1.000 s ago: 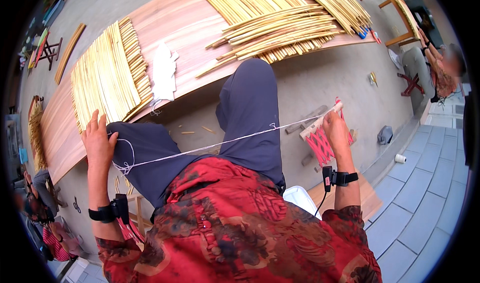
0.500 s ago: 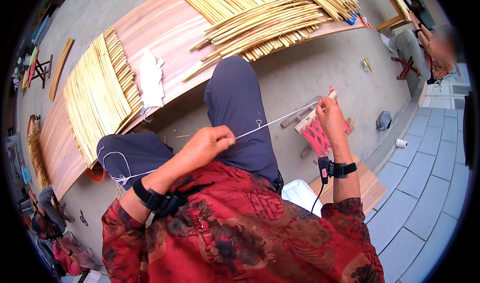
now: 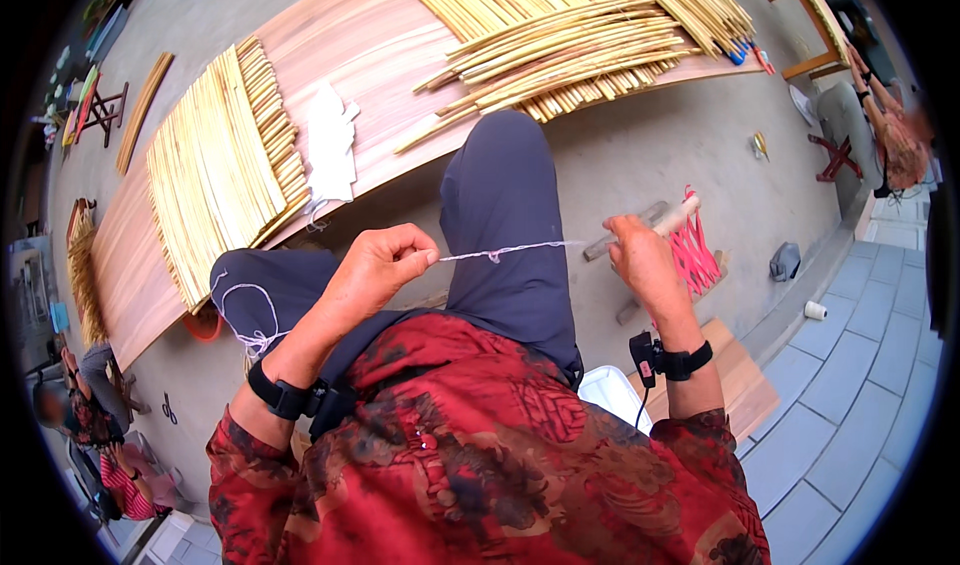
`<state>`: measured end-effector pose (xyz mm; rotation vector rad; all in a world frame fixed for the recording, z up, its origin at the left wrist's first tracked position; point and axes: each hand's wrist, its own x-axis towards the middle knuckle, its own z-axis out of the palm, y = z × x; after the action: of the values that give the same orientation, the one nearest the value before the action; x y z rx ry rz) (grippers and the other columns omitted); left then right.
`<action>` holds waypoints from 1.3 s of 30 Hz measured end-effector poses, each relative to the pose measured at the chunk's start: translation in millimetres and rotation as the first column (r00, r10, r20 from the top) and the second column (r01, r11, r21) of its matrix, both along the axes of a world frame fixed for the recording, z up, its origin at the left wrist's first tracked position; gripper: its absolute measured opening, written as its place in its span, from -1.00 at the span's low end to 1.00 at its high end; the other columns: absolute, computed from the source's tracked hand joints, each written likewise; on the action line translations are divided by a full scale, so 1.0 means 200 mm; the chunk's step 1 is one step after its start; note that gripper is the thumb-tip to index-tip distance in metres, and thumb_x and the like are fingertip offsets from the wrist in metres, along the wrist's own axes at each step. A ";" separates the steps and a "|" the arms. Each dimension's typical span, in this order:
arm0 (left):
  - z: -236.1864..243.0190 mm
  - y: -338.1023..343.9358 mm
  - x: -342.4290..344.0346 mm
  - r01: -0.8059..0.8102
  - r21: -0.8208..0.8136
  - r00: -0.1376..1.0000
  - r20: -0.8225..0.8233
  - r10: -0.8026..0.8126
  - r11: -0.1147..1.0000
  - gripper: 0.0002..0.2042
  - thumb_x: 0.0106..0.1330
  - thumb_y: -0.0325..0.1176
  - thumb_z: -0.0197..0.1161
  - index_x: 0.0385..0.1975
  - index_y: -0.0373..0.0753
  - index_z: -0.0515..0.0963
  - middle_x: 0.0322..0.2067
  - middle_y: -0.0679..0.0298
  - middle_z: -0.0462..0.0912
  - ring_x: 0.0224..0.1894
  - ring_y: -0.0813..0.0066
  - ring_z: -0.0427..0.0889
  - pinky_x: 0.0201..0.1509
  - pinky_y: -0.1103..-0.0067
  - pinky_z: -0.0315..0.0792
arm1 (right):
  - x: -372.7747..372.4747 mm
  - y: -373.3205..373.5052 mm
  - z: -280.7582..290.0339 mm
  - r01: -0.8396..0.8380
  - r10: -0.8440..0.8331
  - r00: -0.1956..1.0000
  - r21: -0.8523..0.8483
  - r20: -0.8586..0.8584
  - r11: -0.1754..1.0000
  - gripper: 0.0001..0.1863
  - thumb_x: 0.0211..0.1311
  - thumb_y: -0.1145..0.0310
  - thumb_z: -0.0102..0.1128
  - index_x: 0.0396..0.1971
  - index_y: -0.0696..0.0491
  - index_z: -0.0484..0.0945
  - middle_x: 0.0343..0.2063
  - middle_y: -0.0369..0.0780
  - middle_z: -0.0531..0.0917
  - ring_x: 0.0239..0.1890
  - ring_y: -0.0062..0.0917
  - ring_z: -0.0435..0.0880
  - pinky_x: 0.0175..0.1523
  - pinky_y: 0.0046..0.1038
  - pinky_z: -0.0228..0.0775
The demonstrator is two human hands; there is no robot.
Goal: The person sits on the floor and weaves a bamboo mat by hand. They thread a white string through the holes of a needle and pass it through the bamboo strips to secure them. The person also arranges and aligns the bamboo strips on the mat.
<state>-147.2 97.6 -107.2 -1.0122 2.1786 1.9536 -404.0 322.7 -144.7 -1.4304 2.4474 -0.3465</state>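
My left hand pinches a thin white string between thumb and fingertips, above my lap. A small knot or loop shows partway along the string. It runs nearly straight across my right thigh to the fingertips of my right hand, which are drawn together around its blurred end. More of the string lies in loose loops over my left knee and passes under my left forearm. Beyond my knees, a mat of pale straw-coloured stalks rests on the low wooden table.
More stalks are heaped at the table's far right, and a white cloth or glove lies between. Beside my right hand stands a folding stool with pink webbing. A string spool, a white bin and seated people are around me.
My right hand has come down and left, nearer my left hand, which has risen a little. The small open loop in the string has tightened into a knot-like lump.
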 end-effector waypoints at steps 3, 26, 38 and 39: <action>0.00 0.00 0.02 -0.016 -0.034 1.000 0.014 0.017 0.999 -0.88 0.24 -0.37 0.17 -0.45 -0.29 0.52 -0.67 0.56 0.32 -0.59 0.84 0.17 -0.58 0.75 0.06 | 0.09 -0.10 0.12 -0.064 0.060 0.998 -0.140 -0.031 0.988 -0.83 0.03 0.52 0.16 -0.31 0.09 0.52 -0.39 -0.15 0.54 -0.27 -0.23 0.55 -0.24 -0.32 0.40; -0.04 0.00 0.02 -0.017 0.076 1.000 -0.015 0.018 0.997 -0.88 0.22 -0.36 0.21 -0.42 -0.28 0.55 -0.66 0.57 0.30 -0.57 0.83 0.17 -0.56 0.75 0.08 | 0.32 -0.42 0.10 0.179 0.102 0.624 -0.268 0.775 0.947 -0.95 0.14 0.47 0.13 -0.43 0.11 0.52 -0.54 -0.32 0.50 -0.60 -0.70 0.41 -0.47 -0.63 0.26; -0.04 -0.01 0.02 -0.061 0.073 0.998 0.016 0.060 0.995 -0.87 0.22 -0.35 0.19 -0.45 -0.28 0.53 -0.67 0.56 0.29 -0.59 0.83 0.17 -0.57 0.74 0.09 | 0.28 -0.41 0.02 0.640 0.028 0.241 -0.181 0.970 0.747 -0.86 0.28 0.35 0.04 -0.35 0.12 0.45 -0.49 -0.30 0.57 -0.72 -0.83 0.33 -0.71 -0.79 0.07; -0.06 -0.02 0.02 -0.064 0.057 0.998 -0.015 0.065 0.996 -0.87 0.22 -0.35 0.19 -0.45 -0.27 0.53 -0.68 0.57 0.28 -0.59 0.83 0.17 -0.57 0.74 0.09 | 0.28 -0.41 0.02 0.644 0.035 0.239 -0.185 0.970 0.742 -0.86 0.28 0.36 0.04 -0.34 0.13 0.45 -0.48 -0.30 0.57 -0.71 -0.83 0.34 -0.70 -0.79 0.08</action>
<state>-143.7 94.5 -118.5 -1.0752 2.1111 2.0459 -347.8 240.9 -141.1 -0.3931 1.5126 -1.6325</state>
